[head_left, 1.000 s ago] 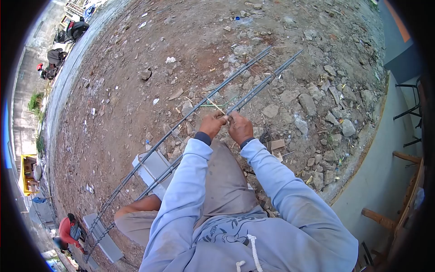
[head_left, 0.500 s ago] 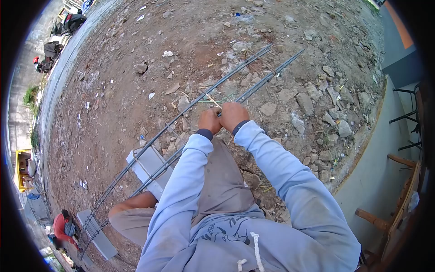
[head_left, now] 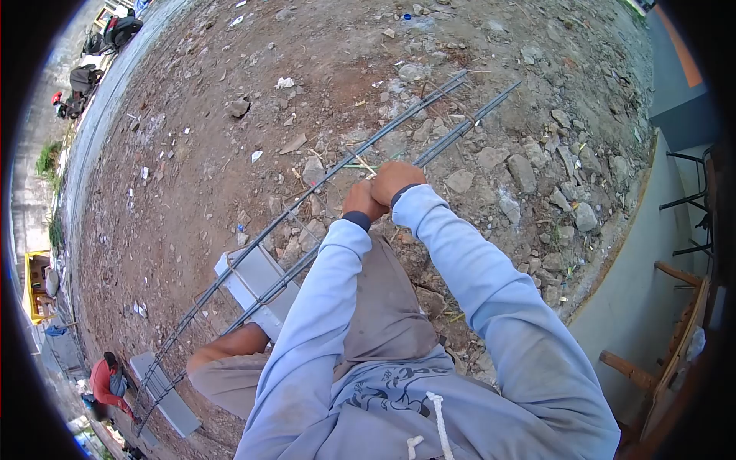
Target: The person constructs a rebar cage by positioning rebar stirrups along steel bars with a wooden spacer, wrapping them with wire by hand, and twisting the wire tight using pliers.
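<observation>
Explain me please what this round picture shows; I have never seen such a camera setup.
There is no robot here. A camera on a person's head looks forward and down, so you see their own sleeves and hands. The left hand and right hand meet beside long metal bars; whatever they may hold is hidden by the fingers. The bars pass over pale blocks. Below are bare ground and loose stones. Another person is at lower left.
</observation>
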Demonstrator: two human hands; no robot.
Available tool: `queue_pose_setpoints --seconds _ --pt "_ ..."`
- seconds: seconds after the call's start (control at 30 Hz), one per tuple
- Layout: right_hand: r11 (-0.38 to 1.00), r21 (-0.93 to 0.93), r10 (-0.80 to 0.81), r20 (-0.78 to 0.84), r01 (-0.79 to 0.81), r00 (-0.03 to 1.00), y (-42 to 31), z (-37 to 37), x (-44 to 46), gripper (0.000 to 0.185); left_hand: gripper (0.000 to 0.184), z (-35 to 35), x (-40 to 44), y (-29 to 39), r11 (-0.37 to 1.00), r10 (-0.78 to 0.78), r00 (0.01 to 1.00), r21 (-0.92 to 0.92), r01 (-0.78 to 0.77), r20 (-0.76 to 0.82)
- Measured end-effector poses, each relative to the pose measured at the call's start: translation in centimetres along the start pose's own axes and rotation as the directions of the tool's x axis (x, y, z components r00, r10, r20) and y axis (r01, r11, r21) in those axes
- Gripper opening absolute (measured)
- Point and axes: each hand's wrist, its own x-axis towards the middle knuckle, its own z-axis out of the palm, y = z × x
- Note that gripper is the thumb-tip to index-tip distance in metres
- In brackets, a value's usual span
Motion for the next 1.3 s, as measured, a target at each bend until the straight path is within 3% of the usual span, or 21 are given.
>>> queue_pose_setpoints --seconds 0.07,0.1,0.2,0.33,0.43,0.67,0.87,1.17,1.3 --pt "0.999 0.036 0.019 0.017 -0.02 1.0 0.5 -0.3 0.0 0.034 0.032 -0.2 1.7 -1.0 0.998 0.044 0.982 0.034 -0.051 0.183" --pt "0.999 0.036 0.009 0.029 -0.01 1.0 0.8 -0.1 0.0 0.035 0.023 -1.2 2.2 -0.8 0.961 -0.039 0.916 -0.235 0.143 0.398" --pt "0.998 0.053 0.017 0.005 -0.018 1.0 1.3 0.6 0.4 0.036 0.016 -3.2 1.2 -0.3 0.686 -0.008 0.863 -0.626 0.372 0.505" --pt "0.991 0.119 0.063 -0.01 -0.061 0.998 1.3 0.6 0.2 0.036 0.023 -5.3 -0.2 1.5 0.481 -0.108 0.799 -0.672 0.563 0.592" --pt "0.983 0.163 0.089 -0.019 -0.085 0.996 1.9 1.1 0.2 0.034 0.028 -4.8 1.0 0.2 0.354 -0.019 0.718 -0.667 0.655 0.695" --pt "0.983 0.174 0.07 -0.049 -0.061 0.996 1.8 1.2 -0.3 0.03 0.031 -4.4 2.4 0.7 0.487 -0.137 0.606 -0.479 0.73 0.784" --pt "0.985 0.153 0.079 -0.011 -0.076 0.997 1.9 1.4 0.1 0.03 0.023 -3.2 3.3 -0.3 0.509 -0.116 0.617 -0.487 0.709 0.778" --pt "0.988 0.151 0.043 -0.091 -0.029 0.995 3.4 3.3 1.8 0.031 0.023 -2.1 3.9 -1.9 0.427 -0.025 0.619 -0.551 0.717 0.785" --pt "0.978 0.184 -0.095 -0.009 0.095 0.995 4.5 3.2 2.8 0.027 0.03 -1.8 3.6 -2.6 0.357 0.07 0.591 -0.574 0.737 0.803"
